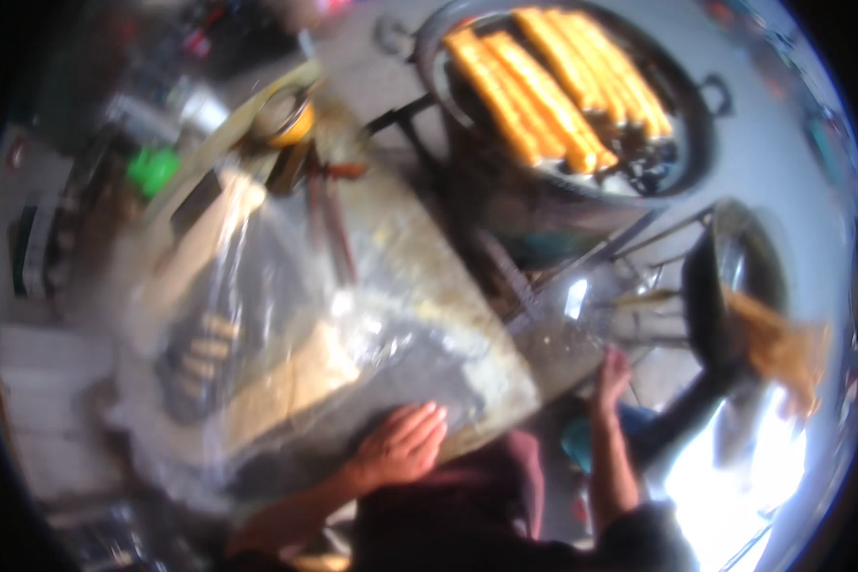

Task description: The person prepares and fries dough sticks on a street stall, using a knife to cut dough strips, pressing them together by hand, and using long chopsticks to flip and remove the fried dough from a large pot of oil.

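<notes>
My left hand (402,446) lies flat near the front edge of a worn worktable (419,238), fingers stretched and together, holding nothing. Beside it, a clear plastic sheet (276,248) covers pale slabs of dough (300,377) and several short dough strips (210,355). My right hand (612,379) hangs off the table's right side, below a round pot. It is blurred, and its fingers do not show clearly. Long golden fried dough sticks (534,91) lie in dark oil in a wide two-handled pot (701,143) at the far right.
A dark pan (710,296) stands tilted at the right, with a brown crumpled thing (782,348) at its rim. Metal stand bars (505,272) run under the pot. A yellow-orange round container (291,119) and a bright green object (153,172) are at the far left.
</notes>
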### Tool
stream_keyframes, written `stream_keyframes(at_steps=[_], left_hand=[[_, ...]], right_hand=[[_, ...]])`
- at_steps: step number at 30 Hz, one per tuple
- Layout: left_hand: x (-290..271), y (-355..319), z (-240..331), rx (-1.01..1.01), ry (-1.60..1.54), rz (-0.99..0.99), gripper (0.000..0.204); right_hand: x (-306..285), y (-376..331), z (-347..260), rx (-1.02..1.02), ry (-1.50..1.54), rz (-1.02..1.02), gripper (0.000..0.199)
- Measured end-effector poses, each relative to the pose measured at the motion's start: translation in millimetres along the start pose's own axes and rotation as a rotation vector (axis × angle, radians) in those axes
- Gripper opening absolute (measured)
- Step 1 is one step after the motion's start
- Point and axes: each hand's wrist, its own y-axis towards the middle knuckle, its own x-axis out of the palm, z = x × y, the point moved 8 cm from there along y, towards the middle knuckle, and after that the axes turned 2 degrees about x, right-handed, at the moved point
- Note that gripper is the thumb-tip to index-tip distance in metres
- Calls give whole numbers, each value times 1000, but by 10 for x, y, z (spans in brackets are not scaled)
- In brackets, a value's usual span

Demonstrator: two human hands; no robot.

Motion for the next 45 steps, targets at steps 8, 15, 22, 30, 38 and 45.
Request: stream_keyframes(at_steps=[8,15,22,30,38,45], left_hand=[[-106,-96,-68,-10,-51,90,30],[-374,-144,-151,11,-179,215,32],[-203,-226,-156,-13,-261,260,28],[-205,-201,-276,-37,-401,240,35],[-136,-212,-168,26,-377,170,40],[-348,-20,-26,-7,-351,113,43]], right_hand=[[1377,-1833,-3805,-943,-47,-679,25],[3909,-2262,-4016,-1667,-650,-750,36],[4285,-2355,-4033,-2031,-792,-815,14],[2674,-2624,-5551,-1123,-378,-466,21],[1988,-1964,-5277,-803,-16,-522,24],[140,-191,-5138,-643,765,-25,20]])
